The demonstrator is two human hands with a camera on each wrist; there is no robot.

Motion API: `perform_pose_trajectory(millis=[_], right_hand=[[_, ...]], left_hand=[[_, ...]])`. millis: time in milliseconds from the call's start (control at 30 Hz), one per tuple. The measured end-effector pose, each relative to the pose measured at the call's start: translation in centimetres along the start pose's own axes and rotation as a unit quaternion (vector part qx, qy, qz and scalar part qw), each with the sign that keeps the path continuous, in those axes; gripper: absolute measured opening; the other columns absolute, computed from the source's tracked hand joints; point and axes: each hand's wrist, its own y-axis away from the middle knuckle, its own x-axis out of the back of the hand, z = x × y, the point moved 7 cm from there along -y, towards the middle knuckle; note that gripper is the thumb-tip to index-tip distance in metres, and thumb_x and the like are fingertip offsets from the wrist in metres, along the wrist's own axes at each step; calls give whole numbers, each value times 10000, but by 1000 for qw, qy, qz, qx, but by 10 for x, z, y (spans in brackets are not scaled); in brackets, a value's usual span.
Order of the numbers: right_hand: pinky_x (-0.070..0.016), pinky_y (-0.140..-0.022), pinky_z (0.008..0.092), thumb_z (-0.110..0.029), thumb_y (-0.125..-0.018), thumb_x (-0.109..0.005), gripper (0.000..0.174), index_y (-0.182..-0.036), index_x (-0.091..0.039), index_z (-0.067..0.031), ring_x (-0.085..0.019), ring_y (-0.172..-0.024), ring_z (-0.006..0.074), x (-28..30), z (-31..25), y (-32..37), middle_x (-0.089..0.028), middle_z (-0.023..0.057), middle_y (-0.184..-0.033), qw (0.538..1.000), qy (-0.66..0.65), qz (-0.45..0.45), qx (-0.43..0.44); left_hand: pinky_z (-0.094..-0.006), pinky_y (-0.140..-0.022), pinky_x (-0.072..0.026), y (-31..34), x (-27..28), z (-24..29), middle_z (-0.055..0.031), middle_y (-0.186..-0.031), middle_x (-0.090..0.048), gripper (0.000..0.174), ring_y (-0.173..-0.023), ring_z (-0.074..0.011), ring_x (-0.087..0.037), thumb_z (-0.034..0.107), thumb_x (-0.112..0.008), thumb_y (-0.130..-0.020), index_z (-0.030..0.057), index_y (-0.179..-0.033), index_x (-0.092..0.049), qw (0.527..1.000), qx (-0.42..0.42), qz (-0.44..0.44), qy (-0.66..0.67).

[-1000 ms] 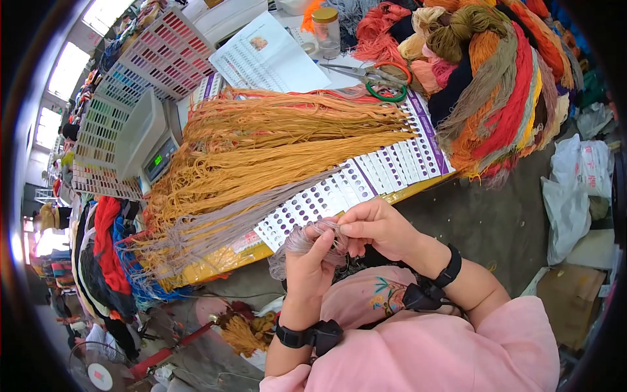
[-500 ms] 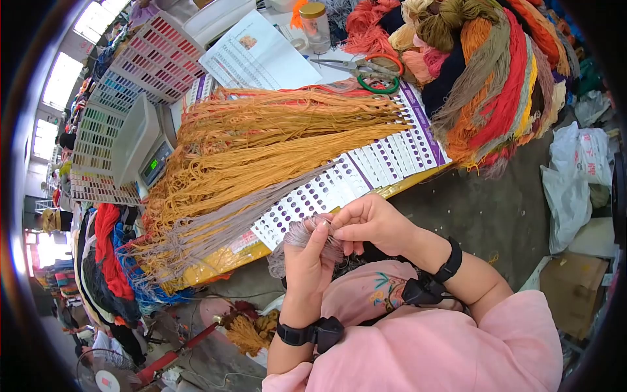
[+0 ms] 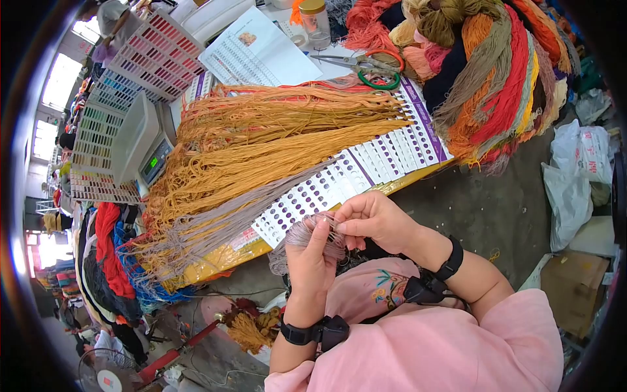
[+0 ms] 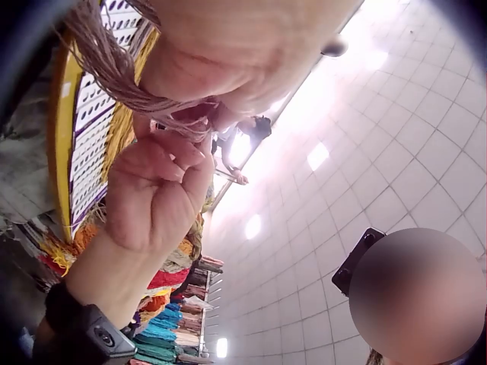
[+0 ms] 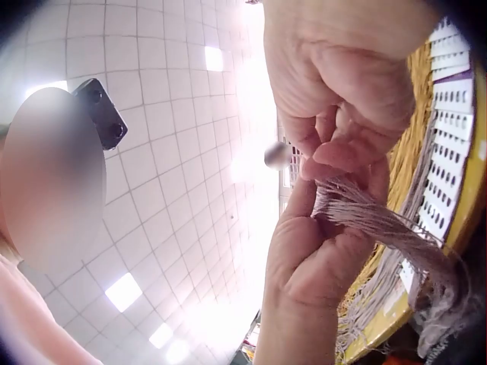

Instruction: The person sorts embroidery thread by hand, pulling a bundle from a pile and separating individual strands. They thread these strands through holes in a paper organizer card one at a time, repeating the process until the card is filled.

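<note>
1. At the far left of the table, the scale (image 3: 153, 160) and the long orange yarn (image 3: 274, 140) lie as they did a second ago; only the head view has drifted a little.
2. Near the table's front edge, in front of the chest, the grey yarn (image 3: 307, 230) sits in the same place. The left hand (image 3: 308, 261) still grips it with curled fingers, thumb upright along the bundle.
3. Just right of it, the right hand (image 3: 373, 221) still pinches a few strands at the bundle's top between thumb and fingertips. Hardly anything has shifted, so the work seems to stay at the same fine picking step.
4. Far right, the scissors (image 3: 366, 68) and the heap of skeins (image 3: 496, 72) show only in the head view.
5. From below, the right wrist view shows what the head view hides: grey strands fan from the pinch across the left palm.
6. By contrast, the left wrist view shows the right hand's fingers curled, with strands crossing the left hand close to the lens.
</note>
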Motion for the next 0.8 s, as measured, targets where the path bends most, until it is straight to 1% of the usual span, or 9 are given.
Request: perform_pose_trajectory(millis=[200, 367, 500, 567, 633, 700, 733, 767, 800], right_hand=[[-349, -441, 176, -53, -758, -537, 47, -780, -551, -15, -465, -505, 64, -2, 2, -2, -519, 11, -612, 994, -99, -31, 36], [-297, -427, 170, -46, -769, -508, 65, -825, -534, -28, -422, -514, 56, 40, -31, 13, -512, 32, -663, 974, -195, 16, 111], [-423, -485, 190, 11, -787, -433, 127, -889, -504, -15, -500, -725, 89, 127, -114, 69, -489, 100, -1026, 873, -419, -35, 246], [-469, -636, 291, 7, -791, -429, 47, -830, -411, -15, -497, -745, 135, 148, -149, 108, -453, 63, -840, 821, -478, -142, 278], [-447, -735, 319, 31, -776, -431, 70, -781, -392, -26, -497, -736, 148, 202, -181, 155, -402, 37, -714, 866, -331, 11, 374], [-414, -792, 319, 55, -771, -406, 77, -762, -421, -20, -495, -719, 159, 280, -225, 210, -442, 46, -699, 861, -164, 117, 468], [-410, -804, 325, 61, -765, -401, 85, -748, -440, -12, -500, -729, 170, 275, -242, 243, -473, 65, -733, 767, 166, 378, 491], [-406, -816, 332, 68, -759, -396, 98, -735, -458, -4, -505, -738, 181, 248, -261, 272, -503, 85, -767, 531, 466, 570, 420], [-410, -809, 325, 65, -754, -404, 98, -762, -476, -2, -509, -764, 186, 254, -279, 281, -513, 92, -796, 612, 390, 494, 479]], left_hand=[[-232, -554, -425, 1, -9, 7, -40, -714, -522, 158, -607, -109, -501, 142, -406, -869, 6, -893, -483, 997, 7, 71, 20], [-193, -391, -255, 0, 46, 42, 45, -528, -280, 144, -425, -46, -261, 131, -339, -878, 45, -790, -414, 911, 71, -25, 406], [-194, -358, -192, 36, 212, 106, 46, -513, -232, 250, -403, -58, -208, 94, -349, -847, 108, -598, -327, 899, -22, 139, 415], [-210, -382, -183, 85, 367, 145, 47, -506, -210, 294, -419, -67, -203, 100, -375, -841, 129, -561, -288, 914, -82, 239, 317], [-282, -442, -265, 157, 473, 186, 4, -539, -339, 226, -454, -136, -319, 110, -393, -804, 72, -581, -383, 902, -108, 417, -35], [-281, -491, -355, 223, 507, 235, -12, -574, -498, 151, -484, -149, -433, 107, -455, -709, 8, -606, -505, 747, -79, 448, -485], [-226, -500, -346, 236, 522, 253, 20, -582, -521, 99, -497, -104, -426, 98, -509, -651, 13, -602, -515, 659, -67, 399, -634], [-238, -495, -370, 224, 502, 259, -16, -579, -526, 148, -499, -134, -458, 143, -497, -693, 1, -671, -534, 491, -56, 328, -805], [-250, -490, -393, 203, 480, 258, -52, -576, -532, 210, -501, -164, -490, 188, -485, -734, -11, -740, -552, 300, -19, 228, -926]])
